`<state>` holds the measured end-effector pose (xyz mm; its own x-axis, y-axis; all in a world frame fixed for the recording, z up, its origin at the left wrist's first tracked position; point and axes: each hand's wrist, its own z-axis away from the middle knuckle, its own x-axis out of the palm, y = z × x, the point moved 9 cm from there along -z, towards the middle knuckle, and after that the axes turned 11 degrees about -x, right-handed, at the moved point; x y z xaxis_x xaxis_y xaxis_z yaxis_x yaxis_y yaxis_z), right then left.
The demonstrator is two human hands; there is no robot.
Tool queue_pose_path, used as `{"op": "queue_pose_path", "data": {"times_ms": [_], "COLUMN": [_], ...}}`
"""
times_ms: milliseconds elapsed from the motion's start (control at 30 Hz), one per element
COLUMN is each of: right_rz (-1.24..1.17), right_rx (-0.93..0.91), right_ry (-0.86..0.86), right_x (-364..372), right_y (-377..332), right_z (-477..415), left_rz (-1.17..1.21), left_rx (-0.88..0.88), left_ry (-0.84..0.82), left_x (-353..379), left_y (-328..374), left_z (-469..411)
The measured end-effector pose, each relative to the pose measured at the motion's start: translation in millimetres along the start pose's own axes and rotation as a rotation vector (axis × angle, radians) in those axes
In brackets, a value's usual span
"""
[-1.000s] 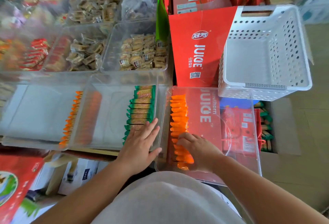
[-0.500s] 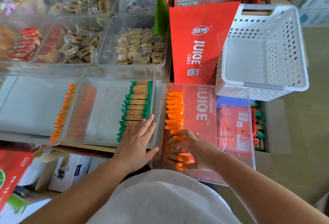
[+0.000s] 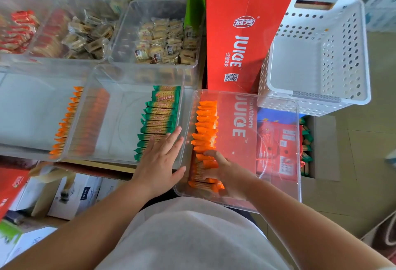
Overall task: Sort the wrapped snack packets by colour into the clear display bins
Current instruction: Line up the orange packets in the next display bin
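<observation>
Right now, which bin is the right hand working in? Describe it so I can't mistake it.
Find the white basket; the clear bin just in front of it is the one. It holds one row of orange packets along its left wall, unlike the bin of green packets beside it.

Single head cam, wide-angle, looks down/fwd, close over clear bins [image 3: 297, 141].
</observation>
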<state>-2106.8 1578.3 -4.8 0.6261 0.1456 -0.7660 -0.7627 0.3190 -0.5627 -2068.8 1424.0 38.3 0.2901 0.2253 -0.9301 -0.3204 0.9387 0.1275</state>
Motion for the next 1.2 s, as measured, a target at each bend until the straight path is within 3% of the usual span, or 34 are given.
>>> {"op": "queue_pose_path", "data": {"times_ms": [367, 533, 633, 900, 1100, 1200], "right_rz": [-0.063, -0.216, -0.299, -0.407, -0.46, -0.637], "right_rx": [-0.013, 0.007, 0.003, -0.107, -0.086, -0.075], "right_ry": [0.1, 0.256, 0.378, 0.506, 0.567, 0.699], "right_x": [-2.8, -18.5, -41.3, -79.7, -86.7, -99.5], "right_y": [9.5, 20.3, 19.9, -14.5, -12.5, -6.8], "right_z": [2.1, 19.9, 37.3, 50.4, 52.5, 52.7], "left_rz": [-0.04, -0.025, 0.008, 0.207, 0.465, 0.74], "left_rx": [-0.005, 0.053, 0.132, 0.24, 0.14, 0.033], "left_ry": [-0.004, 0.03, -0.056, -0.252, -0.326, -0.375], "left_x": [-1.9, -11.7, -13.9, -17.2, -9.7, -12.2], "left_y": [0.3, 11.2, 29.0, 78.2, 72.8, 62.0], "left_z": [-0.9, 3.6, 7.2, 0.6, -9.8, -14.5]}}
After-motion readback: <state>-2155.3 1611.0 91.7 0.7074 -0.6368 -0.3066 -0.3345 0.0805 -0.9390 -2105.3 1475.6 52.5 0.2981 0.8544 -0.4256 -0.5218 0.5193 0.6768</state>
